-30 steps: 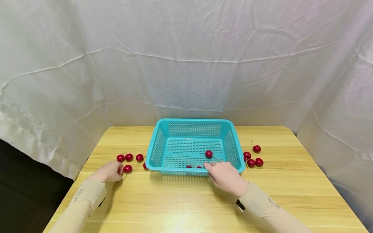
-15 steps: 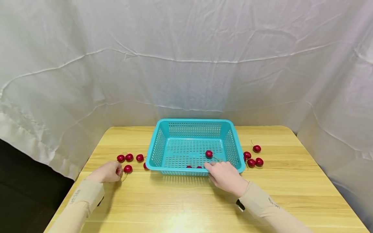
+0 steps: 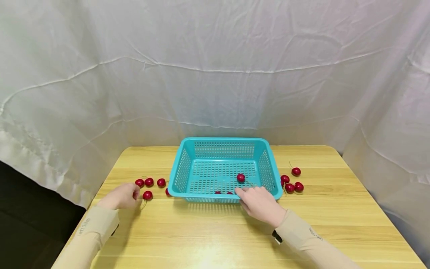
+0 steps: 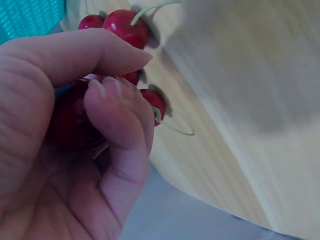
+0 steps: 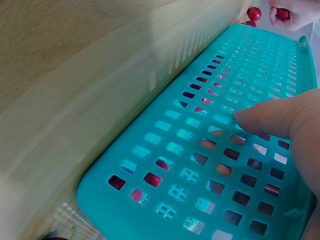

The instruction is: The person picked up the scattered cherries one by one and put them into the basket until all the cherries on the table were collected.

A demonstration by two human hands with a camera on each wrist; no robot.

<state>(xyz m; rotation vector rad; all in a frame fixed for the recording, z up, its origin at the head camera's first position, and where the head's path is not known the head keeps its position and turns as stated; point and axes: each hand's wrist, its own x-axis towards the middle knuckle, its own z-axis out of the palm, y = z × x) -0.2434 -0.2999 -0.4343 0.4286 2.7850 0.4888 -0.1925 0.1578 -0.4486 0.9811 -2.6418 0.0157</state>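
My left hand (image 3: 120, 196), at the left side of the table, holds a red cherry (image 4: 70, 120) between thumb and curled fingers. Just right of it lies another cherry (image 3: 147, 195) with its stem toward me, and several more rest behind. A turquoise plastic basket (image 3: 211, 195) stands mid-table, a cherry (image 3: 240, 178) on its floor and others half hidden behind the near wall. My right hand (image 3: 260, 204) grips that near wall toward its right end. In the right wrist view the thumb (image 5: 270, 117) presses the outside, with fingers showing through the holes from inside.
Several cherries (image 3: 289, 188) lie right of the basket, one (image 3: 296, 172) a bit farther back. Another cherry (image 3: 167, 192) sits against the basket's left side. A pale cloth (image 3: 221, 74) hangs behind the wooden table (image 3: 208, 239).
My left hand, with the cherry in its fingers, has moved slightly up and left, away from the cherry beside it. My right hand and the basket have stayed put.
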